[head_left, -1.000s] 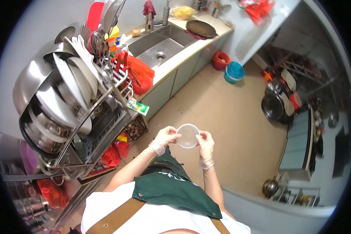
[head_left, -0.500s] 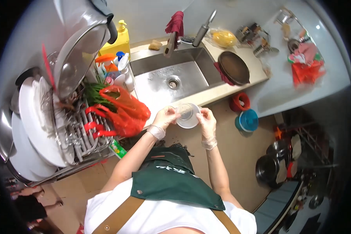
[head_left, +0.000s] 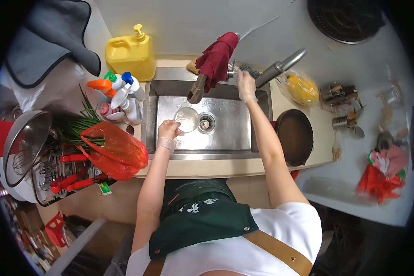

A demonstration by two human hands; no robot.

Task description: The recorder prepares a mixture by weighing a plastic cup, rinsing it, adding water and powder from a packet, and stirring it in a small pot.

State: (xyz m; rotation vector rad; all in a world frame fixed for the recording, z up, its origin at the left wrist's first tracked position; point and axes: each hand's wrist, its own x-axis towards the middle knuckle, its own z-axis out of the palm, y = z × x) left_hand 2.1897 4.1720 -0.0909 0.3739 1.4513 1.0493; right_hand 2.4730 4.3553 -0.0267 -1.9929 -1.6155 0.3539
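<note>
My left hand [head_left: 169, 129] pinches the rim of a clear round plastic tub [head_left: 187, 120], holding it over the left part of the steel sink [head_left: 234, 138], beside the drain [head_left: 206, 123]. At the sink's back edge, my right hand [head_left: 246, 86] has its fingers curled at the faucet handle [head_left: 231, 70]; the fingertips are partly hidden. Both hands wear thin clear gloves. The faucet spout [head_left: 197, 89], wrapped in a dark red cloth [head_left: 218, 60], points down into the sink between my hands. No stream of water can be made out.
A yellow pump jug [head_left: 131, 55] and several spray bottles [head_left: 124, 96] stand left of the sink. Nearer are a red plastic bag [head_left: 117, 152] with green stalks and a dish rack [head_left: 50, 175]. On the right sit a dark pan [head_left: 295, 138] and a bagged yellow item [head_left: 302, 89].
The tub was in both hands in front of the counter; now my left hand alone holds it over the sink. My right hand has let go of it and moved up to the faucet handle.
</note>
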